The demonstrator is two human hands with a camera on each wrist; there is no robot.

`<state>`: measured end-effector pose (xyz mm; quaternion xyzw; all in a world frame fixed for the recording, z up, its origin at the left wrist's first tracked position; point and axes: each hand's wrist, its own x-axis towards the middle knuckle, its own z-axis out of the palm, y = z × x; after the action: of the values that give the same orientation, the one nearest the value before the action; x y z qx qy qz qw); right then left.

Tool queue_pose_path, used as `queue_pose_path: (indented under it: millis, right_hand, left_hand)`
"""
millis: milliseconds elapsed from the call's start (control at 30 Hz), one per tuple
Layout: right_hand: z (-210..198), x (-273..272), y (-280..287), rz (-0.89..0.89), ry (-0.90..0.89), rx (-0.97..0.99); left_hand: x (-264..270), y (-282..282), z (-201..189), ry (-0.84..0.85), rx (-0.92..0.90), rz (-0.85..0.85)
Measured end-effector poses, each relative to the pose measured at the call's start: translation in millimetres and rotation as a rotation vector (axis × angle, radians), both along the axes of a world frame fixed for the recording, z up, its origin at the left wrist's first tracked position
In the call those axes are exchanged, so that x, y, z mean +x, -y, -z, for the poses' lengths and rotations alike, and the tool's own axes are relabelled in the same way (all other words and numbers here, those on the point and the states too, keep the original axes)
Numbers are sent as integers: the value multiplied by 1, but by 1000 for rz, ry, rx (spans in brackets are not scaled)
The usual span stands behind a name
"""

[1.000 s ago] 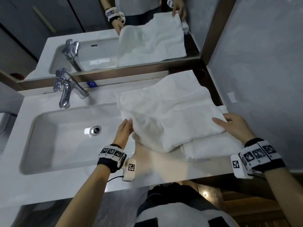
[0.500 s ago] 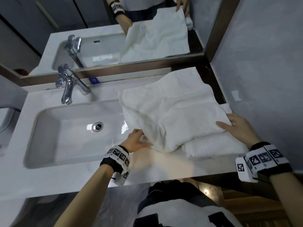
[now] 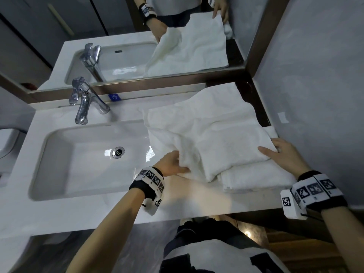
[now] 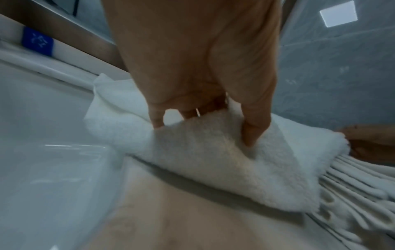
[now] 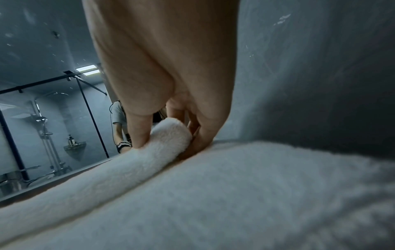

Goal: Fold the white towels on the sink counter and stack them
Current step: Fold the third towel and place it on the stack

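Here, my left hand (image 3: 173, 164) grips the near-left corner of the top towel (image 3: 212, 134), thumb on the upper face and fingers (image 4: 157, 118) curled into the bunched cloth, as the left wrist view shows. That corner is lifted a little off the counter (image 3: 177, 203), with a shadow under the fold. My right hand (image 3: 283, 154) pinches the towel's near-right edge: in the right wrist view the thumb (image 5: 138, 132) sits on one side of a rolled lip of terry and the other fingers on the far side, so the edge is held between them.

The top towel lies rumpled between my two hands and away from my fingertips, its far edge reaching the mirror frame (image 3: 137, 83). Its left edge hangs just over the rim of the sink basin (image 3: 69, 154), left of my left fingers. Under it, nearer to me than my right fingers, lies a folded towel (image 3: 256, 180), its layered edges showing at the near-left corner.

Right of my right fingers the grey wall (image 3: 315, 95) stands close. Towards me from both hands, bare counter runs to the front edge. Beyond my left fingers, the chrome tap (image 3: 84, 103) stands well apart from the towel.
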<state>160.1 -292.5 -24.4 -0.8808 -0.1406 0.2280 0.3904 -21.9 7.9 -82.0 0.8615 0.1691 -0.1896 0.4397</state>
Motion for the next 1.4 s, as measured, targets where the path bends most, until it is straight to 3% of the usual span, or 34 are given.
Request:
queue_pose_path:
  millis: [200,333,400,467,567,633,733,933,1033,1167,1267,1333,1400]
  right_hand:
    - [0,0,3,26,-3,69]
    - [2,7,14,173,-40,103]
    - [2,10,16,256,-97,210]
    - [3,12,16,285,-124,247]
    - [8,12,16,264,-95,135]
    - [11,12,17,248,-79,89]
    - [13,11,17,240,-100,109]
    - [12,16,-1,286,-194,103]
    - [11,17,-3,261,-162,120]
    - [-5,21,7,279,-133,244]
    - [-18,19,10,271,-132,347]
    - [-19,19,11,285,-100,374]
    - [-18,17,10,286,-83,337]
  left_hand:
    - [-23,-16,-13,50,-158,-328]
    - [-62,-25,-27,69,-286,-563]
    - [-81,-23,-31,56,-347,-666]
    - [-95,-22,-28,33,-388,-697]
    - [-110,-24,-11,-12,-319,-791]
    - [-119,-28,3,-61,-169,-872]
    - [-120,-33,12,-130,19,-803]
    - [-82,-23,14,-337,-9,-662]
    - [-74,-17,10,-273,-65,-639]
    - [-78,-30,-5,36,-141,-956]
    - [-81,-36,-25,263,-231,-1081]
    - [-82,-35,-36,302,-304,-1077]
    - [-85,-33,-42,225,-307,-1001]
